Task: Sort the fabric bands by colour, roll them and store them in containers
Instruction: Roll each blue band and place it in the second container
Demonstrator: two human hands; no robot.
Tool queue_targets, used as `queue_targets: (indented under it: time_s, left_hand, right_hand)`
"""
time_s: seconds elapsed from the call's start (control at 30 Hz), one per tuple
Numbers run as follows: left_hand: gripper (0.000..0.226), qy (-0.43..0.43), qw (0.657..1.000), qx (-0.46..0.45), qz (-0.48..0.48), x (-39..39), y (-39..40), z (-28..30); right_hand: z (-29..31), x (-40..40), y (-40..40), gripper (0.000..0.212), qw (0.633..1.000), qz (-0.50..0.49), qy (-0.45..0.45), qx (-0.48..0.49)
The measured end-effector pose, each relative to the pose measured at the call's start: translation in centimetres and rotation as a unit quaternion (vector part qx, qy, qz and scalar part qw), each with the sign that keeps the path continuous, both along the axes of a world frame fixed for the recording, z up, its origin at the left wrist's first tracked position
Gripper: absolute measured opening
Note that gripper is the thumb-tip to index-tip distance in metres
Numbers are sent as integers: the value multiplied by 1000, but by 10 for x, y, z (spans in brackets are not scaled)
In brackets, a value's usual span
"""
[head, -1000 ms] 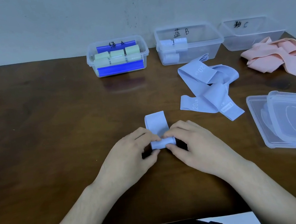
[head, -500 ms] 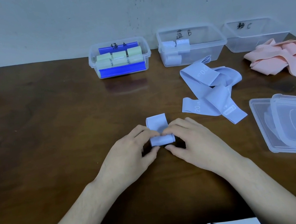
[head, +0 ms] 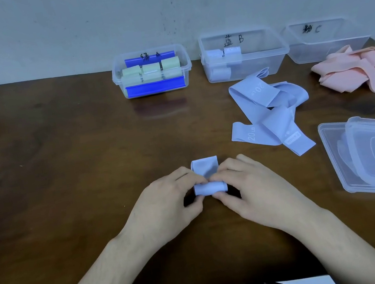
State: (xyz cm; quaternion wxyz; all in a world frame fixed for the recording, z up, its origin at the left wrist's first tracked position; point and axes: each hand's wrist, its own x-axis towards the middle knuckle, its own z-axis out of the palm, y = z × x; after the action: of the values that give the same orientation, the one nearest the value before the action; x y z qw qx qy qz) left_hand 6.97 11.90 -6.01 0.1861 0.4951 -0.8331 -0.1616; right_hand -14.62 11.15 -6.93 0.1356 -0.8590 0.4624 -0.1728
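A light blue fabric band (head: 208,179) lies on the table's middle, mostly rolled, with a short flat tail pointing away from me. My left hand (head: 166,203) pinches the roll's left end and my right hand (head: 252,190) pinches its right end, thumbs below and fingers on top. More loose blue bands (head: 267,115) lie in a heap to the right. A pile of pink bands (head: 360,69) sits at the far right. Container A (head: 118,79) holds green rolls, container B (head: 280,55) holds blue rolls, and container C (head: 361,43) looks empty.
Stacked clear plastic lids (head: 373,157) lie at the right edge of the brown table (head: 64,172). The three containers stand in a row against the wall at the back. The table's front edge runs just below my forearms.
The flat tail of the blue band has grown shorter as both hands rolled it away from me. The roll is a little thicker.
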Motion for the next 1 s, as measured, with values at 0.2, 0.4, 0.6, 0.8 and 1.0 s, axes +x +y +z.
queue_targets:
  time_s: [0.2,0.4,0.6,0.8,1.0]
  left_hand:
    - [24,-6,1000,26,-4,-1,15,1]
    - [30,3,999,41,19,-3,13,-3]
    - [32,12,1000,6,19,-5,15,-1]
    - [21,-1,1000,-5,13,-6,10,-1]
    - [26,-9,999,3,31,-4,4,-1]
  right_hand:
    - [1,-3,16,40,1000,-1,3,12]
    - [2,-2,17,32,1000,-11,-23,-5]
    - [-1,-1,10,23,999,-18,-30,-6]
    - [-1,-2,8,27,999,-25,-34,-7]
    - [0,-1,6,30,998,-30,-34,-46]
